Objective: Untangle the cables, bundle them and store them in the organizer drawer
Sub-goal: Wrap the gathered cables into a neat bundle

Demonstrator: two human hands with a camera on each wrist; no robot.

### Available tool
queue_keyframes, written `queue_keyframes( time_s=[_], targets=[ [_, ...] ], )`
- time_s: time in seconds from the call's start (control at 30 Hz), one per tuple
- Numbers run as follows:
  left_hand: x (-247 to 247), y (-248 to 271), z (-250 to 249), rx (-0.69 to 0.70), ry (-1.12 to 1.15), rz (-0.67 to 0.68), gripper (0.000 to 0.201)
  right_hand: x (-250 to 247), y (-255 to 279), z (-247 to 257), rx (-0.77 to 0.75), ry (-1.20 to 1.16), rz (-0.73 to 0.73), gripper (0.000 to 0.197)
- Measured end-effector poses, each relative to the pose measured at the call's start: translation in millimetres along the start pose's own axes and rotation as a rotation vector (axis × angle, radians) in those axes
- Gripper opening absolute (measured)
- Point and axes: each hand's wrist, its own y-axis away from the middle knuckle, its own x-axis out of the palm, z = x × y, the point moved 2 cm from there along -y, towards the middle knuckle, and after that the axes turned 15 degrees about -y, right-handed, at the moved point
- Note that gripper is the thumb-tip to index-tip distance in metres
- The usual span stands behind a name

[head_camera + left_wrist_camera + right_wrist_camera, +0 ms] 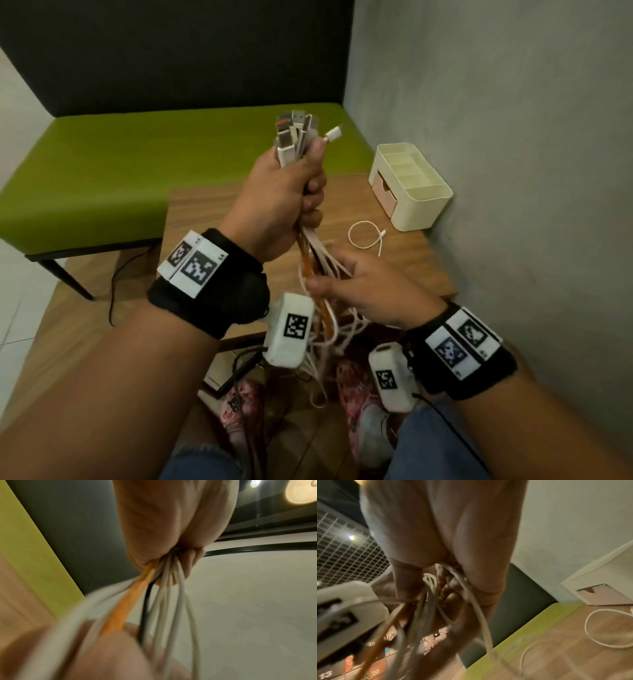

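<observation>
My left hand point(291, 192) is raised over the wooden table point(404, 270) and grips a bundle of cables point(296, 140) just below their plugs, which stick up above the fist. Most strands are white, one is orange point(130, 604), one is black. The loose strands point(325, 274) hang down from the fist. My right hand point(346, 284) sits lower, its fingers and thumb curled round those hanging strands point(429, 582). A cream organizer point(411, 186) with a pink drawer point(385, 192), slightly pulled out, stands at the table's far right corner. One short white cable point(366, 236) lies coiled on the table before it.
A green bench point(137, 164) with a dark backrest runs behind the table. A grey wall point(513, 137) closes the right side. The cable ends dangle past the table's near edge toward my knees and shoes point(356, 404). A black cord point(116, 291) trails on the floor at left.
</observation>
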Motion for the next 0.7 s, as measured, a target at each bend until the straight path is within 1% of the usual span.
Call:
queue_keyframes(
  time_s=[0.07,0.13,0.2,0.27,0.33,0.37,0.43,0.47,0.5,0.57,0.6,0.63,0.7],
  targets=[
    [-2,2,-3,-0.007,0.031,0.013,0.018,4,5,6,0.039,-0.068,0.069,0.024],
    [-3,4,-10,0.013,0.048,0.036,0.019,3,9,12,0.024,-0.071,0.105,0.024],
    [-4,4,-18,0.029,0.052,0.038,0.020,-2,10,16,0.031,-0.030,0.108,0.033],
    [-7,3,-25,0.039,0.067,-0.001,0.020,-9,8,16,0.070,0.116,0.101,0.039],
    [-16,1,-31,0.060,0.087,-0.065,0.019,-17,9,12,0.136,0.368,0.137,0.035],
    [-22,1,-33,0.071,0.091,-0.091,0.018,-20,9,9,0.170,0.446,0.142,0.032],
    [-32,0,-34,0.083,0.085,-0.128,0.019,-28,12,5,0.197,0.459,0.116,0.032],
    [-35,0,-32,0.079,0.079,-0.142,0.019,-32,13,5,0.198,0.462,0.093,0.040],
    [-35,1,-29,0.068,0.074,-0.149,0.019,-36,14,7,0.190,0.485,0.063,0.054],
    [-29,2,-22,0.042,0.080,-0.144,0.019,-41,15,15,0.123,0.544,-0.029,0.077],
    [-25,2,-19,0.031,0.091,-0.135,0.018,-42,14,21,0.044,0.527,-0.057,0.083],
    [-19,3,-17,0.024,0.105,-0.124,0.018,-40,11,26,-0.046,0.464,-0.053,0.088],
    [-9,3,-14,0.023,0.139,-0.097,0.017,-30,4,35,-0.209,0.231,0.053,0.093]
  ],
)
